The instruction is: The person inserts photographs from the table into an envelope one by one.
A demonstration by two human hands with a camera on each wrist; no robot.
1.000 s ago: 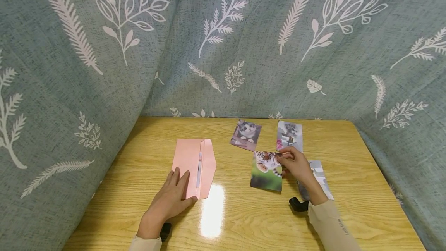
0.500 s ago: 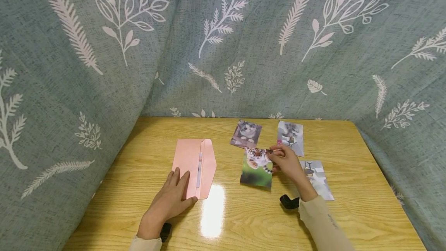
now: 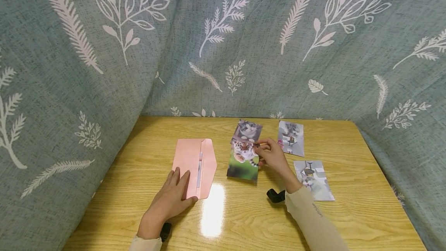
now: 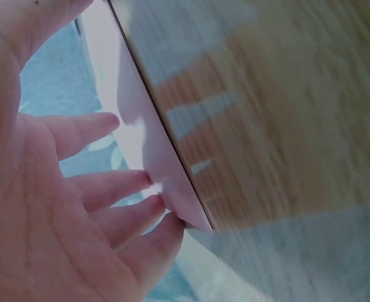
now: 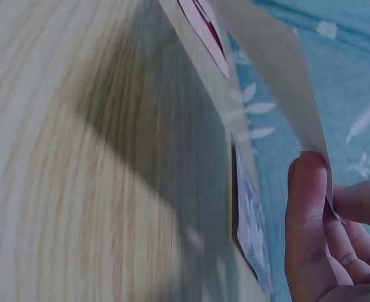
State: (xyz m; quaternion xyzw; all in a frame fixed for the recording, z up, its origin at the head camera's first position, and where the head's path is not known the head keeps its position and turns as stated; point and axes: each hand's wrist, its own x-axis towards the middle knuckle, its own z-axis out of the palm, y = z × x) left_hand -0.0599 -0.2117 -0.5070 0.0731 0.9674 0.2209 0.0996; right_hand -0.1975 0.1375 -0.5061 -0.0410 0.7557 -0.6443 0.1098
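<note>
A pink envelope (image 3: 188, 154) lies on the table at the left, its flap toward the right. A narrow strip of paper shows through its slot. My left hand (image 3: 170, 198) rests on the envelope's near left part with fingers spread; in the left wrist view, fingertips touch the envelope (image 4: 150, 135). My right hand (image 3: 273, 158) pinches a tiger cub photo (image 3: 242, 165) by its right edge. That photo's pale back (image 5: 270, 56) shows in the right wrist view, raised over the table. It overlaps the lower part of a grey-and-white cat photo (image 3: 246, 130) in the head view.
At the right, two more cat photos lie flat, one at the back (image 3: 292, 134) and one nearer (image 3: 315, 181). A black wrist camera (image 3: 275, 195) sits under the right wrist. A leaf-patterned curtain (image 3: 223, 49) encloses the wooden table (image 3: 244, 220).
My right hand has carried the tiger cub photo leftward and slightly away from me, toward the envelope. The nearer right cat photo is now uncovered. My left hand and the envelope stay put.
</note>
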